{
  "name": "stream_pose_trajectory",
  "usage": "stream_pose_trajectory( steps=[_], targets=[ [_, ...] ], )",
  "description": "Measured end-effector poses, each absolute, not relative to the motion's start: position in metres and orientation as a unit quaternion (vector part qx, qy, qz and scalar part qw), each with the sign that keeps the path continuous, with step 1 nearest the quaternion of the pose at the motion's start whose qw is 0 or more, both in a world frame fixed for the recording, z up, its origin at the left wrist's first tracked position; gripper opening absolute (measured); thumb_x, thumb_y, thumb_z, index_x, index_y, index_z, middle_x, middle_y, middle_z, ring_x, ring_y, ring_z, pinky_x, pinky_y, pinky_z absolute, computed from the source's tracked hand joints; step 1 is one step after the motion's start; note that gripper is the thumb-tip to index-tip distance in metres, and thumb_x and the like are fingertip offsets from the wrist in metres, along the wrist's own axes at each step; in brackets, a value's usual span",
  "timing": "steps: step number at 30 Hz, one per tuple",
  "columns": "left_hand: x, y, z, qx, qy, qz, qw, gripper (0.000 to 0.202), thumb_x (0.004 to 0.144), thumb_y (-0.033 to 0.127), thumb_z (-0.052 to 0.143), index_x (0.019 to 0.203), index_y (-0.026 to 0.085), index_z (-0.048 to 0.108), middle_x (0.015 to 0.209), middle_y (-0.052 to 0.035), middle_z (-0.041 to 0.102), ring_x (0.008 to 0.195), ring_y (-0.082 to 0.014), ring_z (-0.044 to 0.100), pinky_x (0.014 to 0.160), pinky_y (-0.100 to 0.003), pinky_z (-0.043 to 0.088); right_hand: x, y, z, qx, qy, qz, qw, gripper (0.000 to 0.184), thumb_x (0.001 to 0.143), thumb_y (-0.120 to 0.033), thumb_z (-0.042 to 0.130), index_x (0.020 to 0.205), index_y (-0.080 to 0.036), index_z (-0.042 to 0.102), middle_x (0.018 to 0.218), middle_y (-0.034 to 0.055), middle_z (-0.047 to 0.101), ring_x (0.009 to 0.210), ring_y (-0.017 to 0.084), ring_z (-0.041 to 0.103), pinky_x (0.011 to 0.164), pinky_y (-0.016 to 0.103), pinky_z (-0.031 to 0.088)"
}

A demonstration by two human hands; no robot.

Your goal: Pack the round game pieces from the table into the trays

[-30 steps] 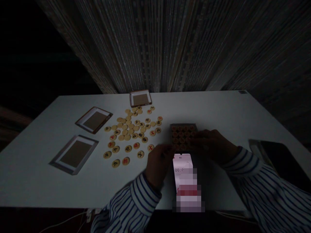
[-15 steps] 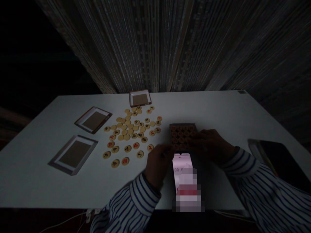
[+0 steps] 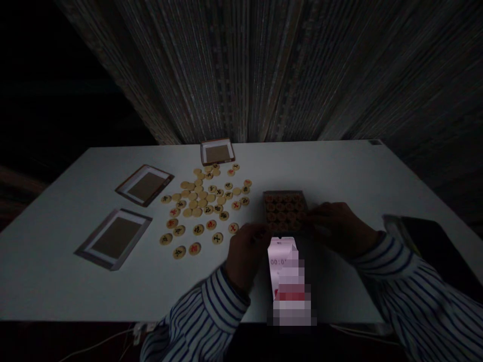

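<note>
A shallow box [image 3: 284, 205] filled with rows of round xiangqi pieces lies in front of me, dim in shadow. My left hand [image 3: 247, 254] is closed, its fingertips at the box's near left corner. At the right side of the box, my right hand [image 3: 341, 229] has its fingers pressed together against the edge. Just below the box, a lit phone [image 3: 281, 251] shows a timer; its lower part is blurred out. To the left, many loose xiangqi pieces [image 3: 198, 230] are scattered, some face up with red or black characters, others blank side up.
Three open, shallow trays stand on the white table [image 3: 320, 166]: one at the back [image 3: 218, 152], one at the left [image 3: 145, 185], one nearer me [image 3: 115, 239]. A dark flat object [image 3: 433, 246] lies at the right. A striped curtain [image 3: 256, 75] hangs behind.
My right hand has slid right, off the pieces to the box's right edge. The phone's timer digits have changed. My left hand has stayed at the corner.
</note>
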State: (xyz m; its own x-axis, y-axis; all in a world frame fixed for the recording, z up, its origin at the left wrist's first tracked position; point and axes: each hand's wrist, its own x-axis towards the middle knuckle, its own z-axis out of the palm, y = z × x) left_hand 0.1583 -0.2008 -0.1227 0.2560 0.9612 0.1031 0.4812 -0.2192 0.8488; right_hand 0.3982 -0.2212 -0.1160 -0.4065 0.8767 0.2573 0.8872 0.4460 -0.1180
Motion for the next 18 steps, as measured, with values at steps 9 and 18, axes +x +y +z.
stream_pose_trajectory(
  steps=[9, 18],
  targets=[
    [0.147, -0.213, -0.122, 0.742, 0.490, 0.344, 0.300, 0.011, 0.075, 0.019, 0.059, 0.084, 0.017, 0.066, 0.073, -0.0030, 0.066, 0.064, -0.0128, 0.060, 0.061, -0.025, 0.049, 0.398, -0.223, -0.104, -0.521, -0.839, -0.022, 0.152, 0.022, 0.080, -0.031, 0.049, 0.095, -0.023, 0.062, 0.091, 0.0068, 0.067, 0.083, 0.021, 0.059, 0.070, 0.039, 0.043],
    [0.068, -0.241, -0.119, 0.770, 0.469, 0.392, 0.184, 0.009, 0.078, 0.015, 0.055, 0.083, 0.017, 0.062, 0.079, -0.0054, 0.067, 0.076, -0.0151, 0.060, 0.068, -0.028, 0.050, 0.364, -0.211, -0.090, -0.400, -0.889, -0.011, 0.223, 0.016, 0.081, -0.023, 0.049, 0.092, -0.021, 0.059, 0.079, 0.0071, 0.067, 0.066, 0.018, 0.060, 0.054, 0.031, 0.046]
  ],
)
